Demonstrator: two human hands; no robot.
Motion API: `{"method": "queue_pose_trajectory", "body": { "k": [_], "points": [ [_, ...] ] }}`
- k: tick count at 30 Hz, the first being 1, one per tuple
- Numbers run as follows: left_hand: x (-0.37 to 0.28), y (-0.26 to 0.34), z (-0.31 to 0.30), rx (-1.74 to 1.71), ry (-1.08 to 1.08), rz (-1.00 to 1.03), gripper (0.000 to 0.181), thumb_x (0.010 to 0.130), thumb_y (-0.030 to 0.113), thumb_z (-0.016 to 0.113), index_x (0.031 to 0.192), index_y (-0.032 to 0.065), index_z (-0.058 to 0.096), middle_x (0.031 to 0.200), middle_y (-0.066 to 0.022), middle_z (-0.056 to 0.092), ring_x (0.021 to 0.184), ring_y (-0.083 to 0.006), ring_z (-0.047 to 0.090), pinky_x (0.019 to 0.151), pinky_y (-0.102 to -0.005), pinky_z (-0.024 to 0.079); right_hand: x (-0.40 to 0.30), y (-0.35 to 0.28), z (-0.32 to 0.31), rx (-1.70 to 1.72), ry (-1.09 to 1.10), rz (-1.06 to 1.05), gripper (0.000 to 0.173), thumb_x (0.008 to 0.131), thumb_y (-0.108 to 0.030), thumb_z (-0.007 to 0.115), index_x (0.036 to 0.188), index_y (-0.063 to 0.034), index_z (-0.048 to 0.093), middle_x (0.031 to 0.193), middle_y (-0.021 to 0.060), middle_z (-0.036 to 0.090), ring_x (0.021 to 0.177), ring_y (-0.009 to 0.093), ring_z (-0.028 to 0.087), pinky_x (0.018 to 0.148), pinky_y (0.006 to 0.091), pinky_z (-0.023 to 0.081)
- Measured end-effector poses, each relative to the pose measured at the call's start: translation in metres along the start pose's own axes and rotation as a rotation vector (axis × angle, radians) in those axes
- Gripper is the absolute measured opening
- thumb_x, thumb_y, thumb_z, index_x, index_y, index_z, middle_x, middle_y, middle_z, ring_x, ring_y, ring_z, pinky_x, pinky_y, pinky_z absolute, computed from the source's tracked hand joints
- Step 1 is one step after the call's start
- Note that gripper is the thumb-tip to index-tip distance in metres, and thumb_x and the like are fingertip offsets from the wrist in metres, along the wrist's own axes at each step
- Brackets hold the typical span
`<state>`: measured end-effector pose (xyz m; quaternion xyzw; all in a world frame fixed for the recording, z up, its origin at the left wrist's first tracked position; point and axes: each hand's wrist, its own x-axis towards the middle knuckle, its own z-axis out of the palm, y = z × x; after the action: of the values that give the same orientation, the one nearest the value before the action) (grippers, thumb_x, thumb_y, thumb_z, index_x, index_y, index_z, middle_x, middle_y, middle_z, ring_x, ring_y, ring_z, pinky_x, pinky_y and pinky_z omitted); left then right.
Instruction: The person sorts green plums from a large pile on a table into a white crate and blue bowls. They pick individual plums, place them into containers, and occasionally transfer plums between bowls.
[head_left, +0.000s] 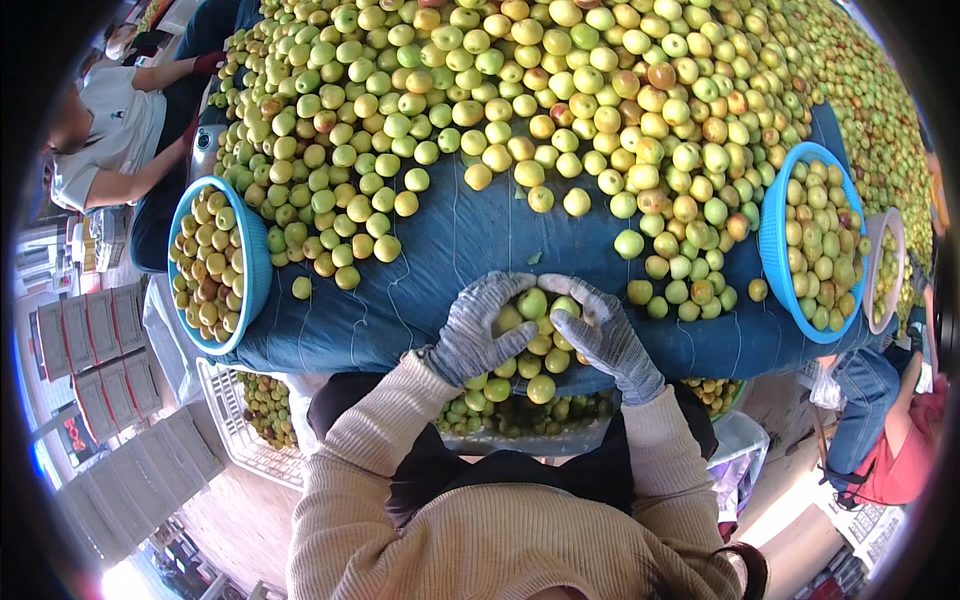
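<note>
Both hands wear grey knit gloves and meet at the near edge of a table covered in blue cloth (450, 225). My left hand (484, 326) and my right hand (604, 330) cup a cluster of green-yellow jujube-like fruits (532, 304) from both sides, fingertips nearly touching at the top. More fruits (540, 388) lie just below the hands, over the table's edge. A large heap of the same fruits (525, 67), some with reddish-brown patches, spreads across the far part of the cloth.
Blue plastic baskets full of fruit stand at the left (259, 262) and right (776, 240), with a pink basket (874, 300) farther right. A white crate (225, 427) is below left. One person (120, 135) sits at the left, another (900, 435) at the right.
</note>
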<state>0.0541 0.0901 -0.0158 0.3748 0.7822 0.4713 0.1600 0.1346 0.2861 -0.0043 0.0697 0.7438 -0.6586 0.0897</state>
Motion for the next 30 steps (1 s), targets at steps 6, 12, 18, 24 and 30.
{"method": "queue_pose_trajectory", "body": {
  "k": [6, 12, 18, 24, 30],
  "points": [
    [-0.040, 0.023, 0.013, -0.267, -0.033, 0.005, 0.045, 0.084, 0.030, 0.066, 0.115, -0.0002, 0.056, 0.106, -0.0174, 0.060, 0.100, -0.0332, 0.060, 0.089, -0.0394, 0.047, -0.031, -0.009, 0.003, 0.003, -0.148, 0.034, 0.025, 0.089, -0.021, 0.059, 0.102, -0.0001, 0.059, 0.094, 0.0112, 0.064, 0.086, 0.017, 0.061, 0.080, 0.0298, 0.049],
    [-0.068, 0.026, 0.025, -0.349, -0.039, 0.024, 0.039, 0.088, 0.028, 0.061, 0.115, 0.0002, 0.058, 0.120, -0.0142, 0.057, 0.110, -0.0257, 0.056, 0.092, -0.0365, 0.045, -0.068, -0.005, 0.017, 0.121, -0.038, -0.072, 0.018, 0.096, -0.016, 0.050, 0.099, -0.0011, 0.060, 0.093, 0.0095, 0.063, 0.088, 0.018, 0.062, 0.080, 0.0291, 0.049],
    [0.079, 0.012, -0.010, 0.457, 0.242, 0.281, 0.033, 0.082, 0.015, 0.060, 0.115, 0.0114, 0.058, 0.109, -0.0142, 0.061, 0.096, -0.0339, 0.059, 0.083, -0.0436, 0.049, -0.073, -0.001, 0.017, 0.468, 0.267, 0.038, 0.024, 0.096, -0.023, 0.051, 0.104, -0.0026, 0.061, 0.101, 0.0066, 0.064, 0.092, 0.014, 0.062, 0.081, 0.0286, 0.049],
    [0.219, -0.010, -0.020, 0.888, -0.301, -0.271, 0.041, 0.087, 0.018, 0.055, 0.127, 0.0255, 0.055, 0.125, -0.0036, 0.060, 0.115, -0.0230, 0.057, 0.097, -0.0368, 0.045, -0.081, -0.002, -0.014, 0.570, 0.450, -0.100, 0.033, 0.096, -0.027, 0.051, 0.111, 0.0029, 0.057, 0.101, 0.0129, 0.066, 0.090, 0.017, 0.065, 0.080, 0.0280, 0.053],
    [0.172, 0.009, -0.031, 0.712, 0.040, 0.055, 0.019, 0.081, 0.023, 0.061, 0.093, 0.0077, 0.062, 0.087, -0.0161, 0.062, 0.082, -0.0310, 0.060, 0.072, -0.0393, 0.048, -0.096, -0.001, -0.023, 0.460, 0.568, -0.126, 0.035, 0.095, -0.027, 0.053, 0.113, 0.0027, 0.056, 0.102, 0.0173, 0.066, 0.093, 0.025, 0.067, 0.084, 0.0353, 0.052]
  ]
}}
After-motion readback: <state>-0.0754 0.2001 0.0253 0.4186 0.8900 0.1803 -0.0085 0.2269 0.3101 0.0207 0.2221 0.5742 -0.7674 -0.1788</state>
